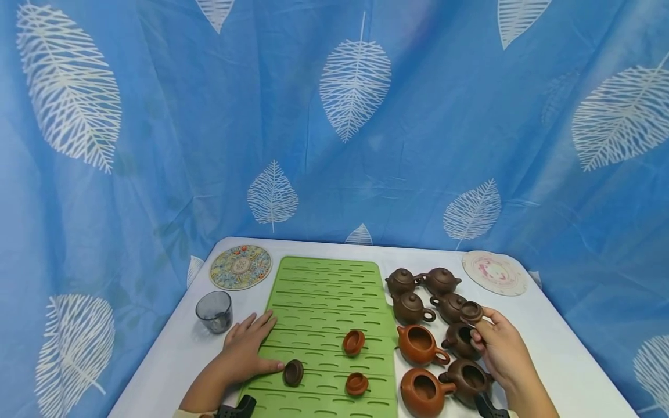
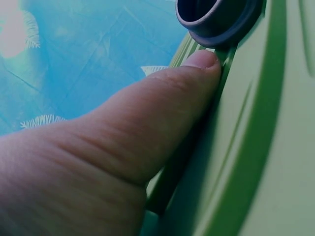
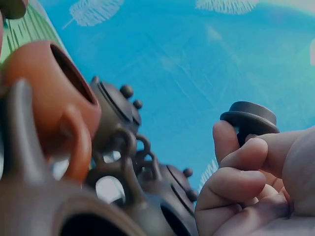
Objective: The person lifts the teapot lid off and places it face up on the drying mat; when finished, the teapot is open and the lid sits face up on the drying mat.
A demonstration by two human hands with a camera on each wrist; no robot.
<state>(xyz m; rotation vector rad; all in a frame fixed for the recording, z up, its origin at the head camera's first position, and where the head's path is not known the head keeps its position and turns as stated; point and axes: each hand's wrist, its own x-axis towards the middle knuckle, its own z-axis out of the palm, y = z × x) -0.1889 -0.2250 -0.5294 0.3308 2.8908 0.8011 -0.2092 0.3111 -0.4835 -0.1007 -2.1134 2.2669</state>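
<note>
My right hand (image 1: 502, 345) pinches a dark brown teapot lid (image 1: 471, 312) by its knob, underside up, above the right row of teapots. Right below it stands an uncovered dark teapot (image 1: 462, 341); a lidded dark teapot (image 1: 449, 306) is just behind. My left hand (image 1: 248, 347) lies flat with fingers spread on the left edge of the green mat (image 1: 326, 290). Its thumb tip is right at another dark lid (image 1: 293, 373), which lies upturned on the mat. Two reddish lids, one farther back (image 1: 353, 342) and one nearer (image 1: 357, 384), also lie upturned there.
Two uncovered reddish teapots, one behind (image 1: 413, 351) and one in front (image 1: 418, 406), stand beside the mat. A nearer dark teapot (image 1: 460, 390) is uncovered; several lidded ones stand farther back. A glass cup (image 1: 215, 312), a patterned disc (image 1: 241, 267) and a pale disc (image 1: 495, 273) lie outward.
</note>
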